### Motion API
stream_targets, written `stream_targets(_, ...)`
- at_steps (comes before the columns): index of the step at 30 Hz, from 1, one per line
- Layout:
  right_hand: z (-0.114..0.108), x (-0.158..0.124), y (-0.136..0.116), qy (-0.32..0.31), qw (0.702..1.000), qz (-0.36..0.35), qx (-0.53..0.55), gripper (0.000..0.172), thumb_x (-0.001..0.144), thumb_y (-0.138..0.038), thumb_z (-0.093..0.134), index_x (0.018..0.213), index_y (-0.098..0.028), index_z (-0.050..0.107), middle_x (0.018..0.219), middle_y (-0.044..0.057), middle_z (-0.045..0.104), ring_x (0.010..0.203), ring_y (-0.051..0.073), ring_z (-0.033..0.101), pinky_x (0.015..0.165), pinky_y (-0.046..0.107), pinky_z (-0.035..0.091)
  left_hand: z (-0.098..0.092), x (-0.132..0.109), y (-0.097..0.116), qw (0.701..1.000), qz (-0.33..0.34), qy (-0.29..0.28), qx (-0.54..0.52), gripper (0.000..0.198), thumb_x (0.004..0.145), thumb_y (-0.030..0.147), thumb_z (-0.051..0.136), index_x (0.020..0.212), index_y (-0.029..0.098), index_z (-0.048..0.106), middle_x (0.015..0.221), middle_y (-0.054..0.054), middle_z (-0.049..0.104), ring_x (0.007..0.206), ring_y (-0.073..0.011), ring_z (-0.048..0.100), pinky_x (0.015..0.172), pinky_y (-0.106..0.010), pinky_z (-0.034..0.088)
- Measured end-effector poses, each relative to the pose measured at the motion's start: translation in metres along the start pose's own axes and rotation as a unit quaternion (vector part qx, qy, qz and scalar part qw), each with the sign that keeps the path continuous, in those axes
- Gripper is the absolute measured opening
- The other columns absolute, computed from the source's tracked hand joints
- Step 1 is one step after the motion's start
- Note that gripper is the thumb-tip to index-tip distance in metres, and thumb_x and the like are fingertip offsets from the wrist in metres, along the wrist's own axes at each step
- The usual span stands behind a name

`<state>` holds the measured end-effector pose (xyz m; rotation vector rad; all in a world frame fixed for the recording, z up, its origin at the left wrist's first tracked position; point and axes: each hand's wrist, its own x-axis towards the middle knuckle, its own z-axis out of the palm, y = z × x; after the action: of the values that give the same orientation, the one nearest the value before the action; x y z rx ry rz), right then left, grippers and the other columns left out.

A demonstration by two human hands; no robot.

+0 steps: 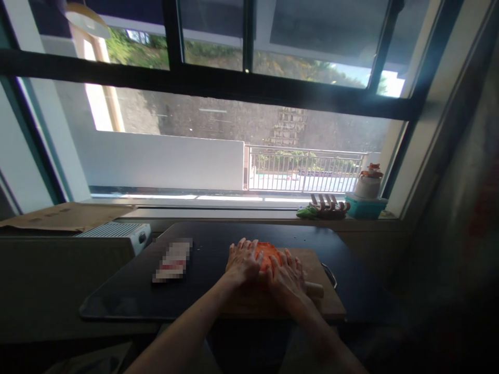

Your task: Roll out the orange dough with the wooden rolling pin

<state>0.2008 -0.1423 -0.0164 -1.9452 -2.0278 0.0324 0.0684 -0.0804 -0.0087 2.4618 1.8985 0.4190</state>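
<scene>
On a wooden cutting board (331, 301) lies a flat piece of orange dough (268, 254) with an uneven edge. My left hand (245, 261) rests over the dough's left side, fingers stretched forward. Over the right side is my right hand (286, 272), its fingers spread and pointing away from me. A pale rolling pin (315, 290) lies crosswise on the board. Its right end sticks out beside my right hand, and its middle passes beneath my palms, mostly hidden. Whether the fingertips press on the dough or only hover close over it, I cannot tell.
The board has a metal handle (329, 275) on its right. A blurred-out flat item (173, 262) lies on the dark table (128, 291) at left. Beyond stands a white heater (128, 234) with cardboard (66, 215) behind. A teal box (366, 206) sits on the windowsill.
</scene>
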Motion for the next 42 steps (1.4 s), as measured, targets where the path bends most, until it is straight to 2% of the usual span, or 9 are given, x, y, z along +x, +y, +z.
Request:
stream_targets(7, -0.001, 0.024, 0.006, -0.026, 0.999, 0.017, 0.007, 0.047, 0.095, -0.036, 0.032, 0.134, -0.019, 0.052, 0.145, 0.012, 0.043, 0.14, 0.029, 0.023, 0.112, 0.05, 0.017, 0.004, 0.022, 0.001, 0.999, -0.007, 0.036, -0.007, 0.054, 0.093, 0.044, 0.027, 0.138, 0.019, 0.043, 0.14, -0.011, 0.051, 0.138, -0.0273, 0.032, 0.113, -0.051, 0.022)
stream_targets(11, 0.001, 0.032, 0.009, -0.038, 0.999, 0.021, 0.004, 0.047, 0.095, -0.036, 0.031, 0.134, -0.019, 0.052, 0.145, 0.011, 0.043, 0.139, 0.029, 0.026, 0.112, 0.05, 0.018, 0.007, 0.029, 0.001, 0.999, -0.008, 0.034, -0.009, 0.055, 0.093, 0.044, 0.027, 0.138, 0.016, 0.044, 0.14, -0.013, 0.051, 0.137, -0.0284, 0.033, 0.112, -0.052, 0.023)
stream_targets(17, 0.0, 0.004, 0.0, -0.005, 1.0, 0.002, -0.001, 0.046, 0.098, -0.037, 0.026, 0.128, -0.021, 0.058, 0.146, 0.01, 0.042, 0.14, 0.029, 0.024, 0.112, 0.05, 0.015, 0.005, 0.005, -0.001, 1.0, -0.005, 0.016, -0.005, 0.054, 0.093, 0.043, 0.029, 0.14, 0.02, 0.043, 0.143, -0.01, 0.048, 0.138, -0.0274, 0.031, 0.114, -0.051, 0.02)
stream_targets(21, 0.001, -0.01, -0.003, 0.006, 1.0, -0.017, 0.002, 0.046, 0.098, -0.037, 0.027, 0.13, -0.023, 0.056, 0.146, 0.009, 0.042, 0.14, 0.027, 0.023, 0.113, 0.049, 0.013, 0.003, -0.01, -0.003, 1.0, -0.003, 0.011, -0.004, 0.053, 0.093, 0.044, 0.028, 0.139, 0.022, 0.043, 0.142, -0.009, 0.05, 0.138, -0.0276, 0.031, 0.113, -0.052, 0.02)
stream_targets(24, -0.001, -0.004, -0.002, -0.014, 1.0, -0.019, 0.007, 0.047, 0.098, -0.039, 0.027, 0.132, -0.023, 0.054, 0.146, 0.009, 0.042, 0.141, 0.027, 0.022, 0.113, 0.049, 0.013, 0.003, -0.007, -0.003, 1.0, -0.009, 0.009, -0.003, 0.053, 0.093, 0.045, 0.028, 0.139, 0.023, 0.044, 0.142, -0.01, 0.049, 0.138, -0.0279, 0.032, 0.113, -0.052, 0.021)
stream_targets(28, -0.005, 0.013, 0.001, -0.04, 0.999, 0.004, 0.0, 0.05, 0.098, -0.041, 0.025, 0.135, -0.022, 0.052, 0.148, 0.01, 0.039, 0.141, 0.028, 0.021, 0.113, 0.05, 0.015, 0.0, 0.009, 0.001, 1.0, -0.013, 0.003, -0.002, 0.055, 0.093, 0.046, 0.027, 0.138, 0.02, 0.044, 0.141, -0.011, 0.051, 0.138, -0.0289, 0.033, 0.112, -0.054, 0.022)
stream_targets(32, -0.004, 0.017, 0.002, -0.026, 1.0, 0.003, -0.004, 0.048, 0.098, -0.042, 0.027, 0.133, -0.022, 0.054, 0.147, 0.01, 0.04, 0.141, 0.028, 0.021, 0.113, 0.049, 0.015, 0.0, 0.016, 0.002, 1.0, -0.013, -0.006, -0.002, 0.055, 0.093, 0.045, 0.026, 0.139, 0.02, 0.043, 0.142, -0.012, 0.049, 0.138, -0.0289, 0.032, 0.112, -0.054, 0.021)
stream_targets(36, 0.0, 0.003, 0.0, 0.002, 1.0, -0.008, -0.009, 0.047, 0.098, -0.04, 0.027, 0.132, -0.022, 0.055, 0.147, 0.01, 0.041, 0.14, 0.029, 0.023, 0.113, 0.049, 0.014, 0.002, 0.005, 0.001, 1.0, -0.015, -0.02, -0.005, 0.055, 0.094, 0.046, 0.027, 0.141, 0.021, 0.041, 0.146, -0.011, 0.044, 0.14, -0.0289, 0.028, 0.113, -0.054, 0.019)
stream_targets(42, 0.0, -0.019, -0.004, 0.005, 1.0, -0.03, 0.006, 0.047, 0.098, -0.041, 0.029, 0.134, -0.024, 0.052, 0.15, 0.008, 0.037, 0.142, 0.027, 0.019, 0.113, 0.049, 0.012, -0.003, -0.018, -0.002, 0.999, -0.011, -0.038, -0.007, 0.057, 0.094, 0.047, 0.027, 0.142, 0.019, 0.04, 0.147, -0.012, 0.043, 0.141, -0.0293, 0.027, 0.114, -0.054, 0.016)
